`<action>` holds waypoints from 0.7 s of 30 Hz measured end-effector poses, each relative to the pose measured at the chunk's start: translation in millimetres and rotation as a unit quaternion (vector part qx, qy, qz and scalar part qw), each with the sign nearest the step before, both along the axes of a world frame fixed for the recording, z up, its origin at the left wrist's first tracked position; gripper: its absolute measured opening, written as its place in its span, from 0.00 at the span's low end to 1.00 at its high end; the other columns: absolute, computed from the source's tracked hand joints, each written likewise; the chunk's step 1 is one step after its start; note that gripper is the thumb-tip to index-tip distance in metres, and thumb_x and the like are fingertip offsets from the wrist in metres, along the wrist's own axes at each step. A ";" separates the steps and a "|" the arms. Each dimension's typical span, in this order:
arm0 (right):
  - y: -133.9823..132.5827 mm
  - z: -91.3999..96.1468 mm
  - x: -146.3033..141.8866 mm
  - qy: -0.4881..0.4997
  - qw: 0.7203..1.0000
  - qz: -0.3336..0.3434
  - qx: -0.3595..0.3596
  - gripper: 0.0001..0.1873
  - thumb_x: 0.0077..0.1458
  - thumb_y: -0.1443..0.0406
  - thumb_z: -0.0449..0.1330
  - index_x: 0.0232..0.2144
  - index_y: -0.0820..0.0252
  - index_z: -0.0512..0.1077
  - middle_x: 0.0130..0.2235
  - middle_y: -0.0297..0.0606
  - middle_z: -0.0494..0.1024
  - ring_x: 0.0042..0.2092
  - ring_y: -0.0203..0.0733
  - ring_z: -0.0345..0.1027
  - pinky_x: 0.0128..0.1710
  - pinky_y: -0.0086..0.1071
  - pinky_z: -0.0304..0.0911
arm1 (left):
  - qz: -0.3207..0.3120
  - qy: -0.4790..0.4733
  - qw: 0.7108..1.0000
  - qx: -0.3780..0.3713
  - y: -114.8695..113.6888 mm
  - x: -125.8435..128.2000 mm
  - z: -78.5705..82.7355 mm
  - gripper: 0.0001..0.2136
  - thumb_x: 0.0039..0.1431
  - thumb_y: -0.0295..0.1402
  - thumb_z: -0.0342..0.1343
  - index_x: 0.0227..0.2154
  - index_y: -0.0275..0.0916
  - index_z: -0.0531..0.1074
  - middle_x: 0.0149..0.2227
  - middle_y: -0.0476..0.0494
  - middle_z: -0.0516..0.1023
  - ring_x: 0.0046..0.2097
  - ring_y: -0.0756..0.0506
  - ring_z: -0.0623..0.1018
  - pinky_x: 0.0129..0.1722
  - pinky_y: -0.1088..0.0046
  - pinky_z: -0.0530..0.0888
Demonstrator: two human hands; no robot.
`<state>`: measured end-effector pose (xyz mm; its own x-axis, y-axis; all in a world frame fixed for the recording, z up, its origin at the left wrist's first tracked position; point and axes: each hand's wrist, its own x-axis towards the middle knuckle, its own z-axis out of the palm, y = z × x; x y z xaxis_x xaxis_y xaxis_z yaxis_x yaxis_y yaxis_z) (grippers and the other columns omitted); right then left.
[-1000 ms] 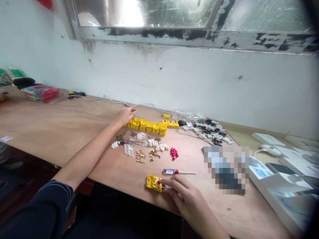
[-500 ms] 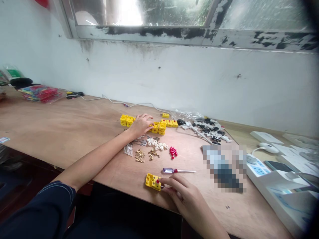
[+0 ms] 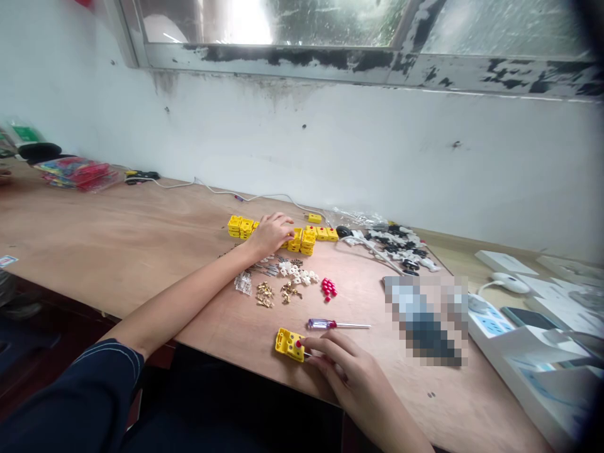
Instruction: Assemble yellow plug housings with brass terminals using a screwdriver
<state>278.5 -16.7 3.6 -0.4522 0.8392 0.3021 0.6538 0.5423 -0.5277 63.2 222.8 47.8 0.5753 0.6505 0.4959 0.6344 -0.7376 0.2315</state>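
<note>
Head view: the left hand point(image 3: 271, 234), its grip not discernible, covers mid-row the left-to-right yellow shells point(image 3: 307, 242), beyond 1 yellow housing point(image 3: 287, 344) pinched at its right end by the right hand point(image 3: 352, 365).

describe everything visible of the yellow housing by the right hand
The yellow housing looks plastic: a shallow, open-topped block with walled compartments, small greyish round parts and a red piece. It lies open side up near the front edge of the table. The right hand holds its right end, beside a thin pale pin.
</note>
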 end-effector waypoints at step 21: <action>-16.1 7.8 -8.2 0.107 0.969 -0.042 0.219 0.26 0.61 0.70 0.65 0.60 0.52 0.68 0.52 0.44 0.77 0.53 0.47 0.75 0.53 0.42 0.76 | -0.162 -0.297 0.772 -0.538 -198.4 -28.5 -16.2 0.21 0.64 0.54 0.58 0.37 0.36 0.72 0.35 0.38 0.83 0.39 0.43 0.84 0.41 0.67 0.79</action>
